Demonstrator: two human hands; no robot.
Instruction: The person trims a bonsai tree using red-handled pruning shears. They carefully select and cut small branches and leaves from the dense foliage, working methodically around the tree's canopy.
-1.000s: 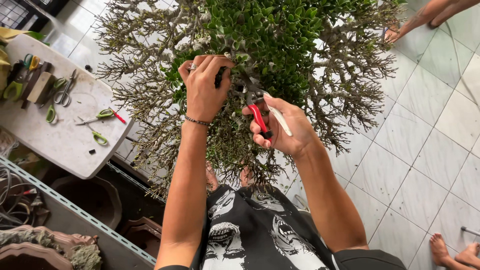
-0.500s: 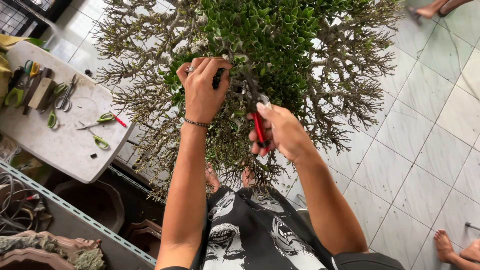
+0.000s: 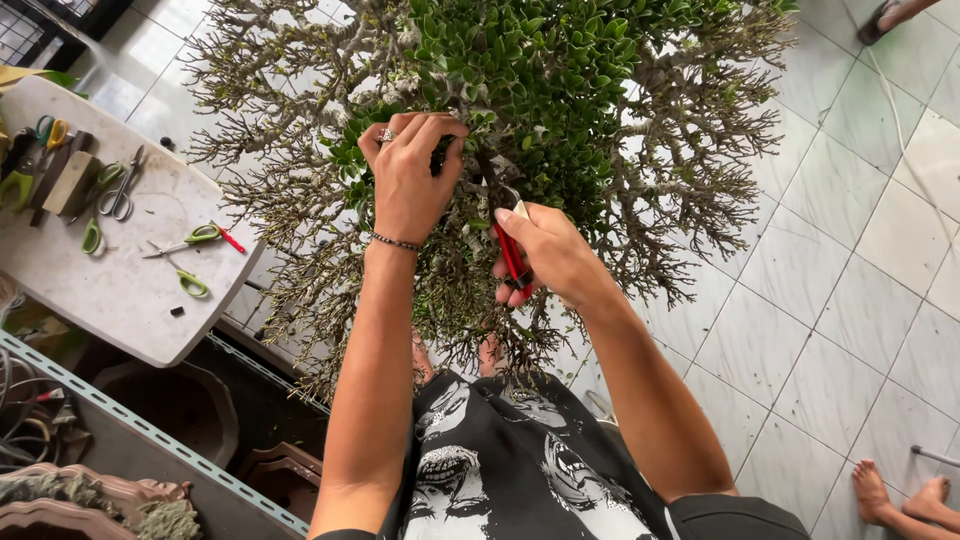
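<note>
Two hands in the shrub [image 3: 560,80]: my left hand [image 3: 410,175] pinches a twig, my right hand [image 3: 550,255] grips red-handled shears [image 3: 512,255]; I judge fingers near blades risk a nick

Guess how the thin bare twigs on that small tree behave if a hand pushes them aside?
Probably springy but brittle: the bare twigs look thin and finely forked. They likely snag, since they interlace densely around the left hand. The red-handled cutters in the right hand suggest wood too tough to pinch.

Red-handled pruning shears [image 3: 513,262], green-leaved bonsai [image 3: 540,70] with grey twigs, green-handled scissors [image 3: 196,237], white tabletop [image 3: 110,290], pale floor tiles [image 3: 830,300]
</note>
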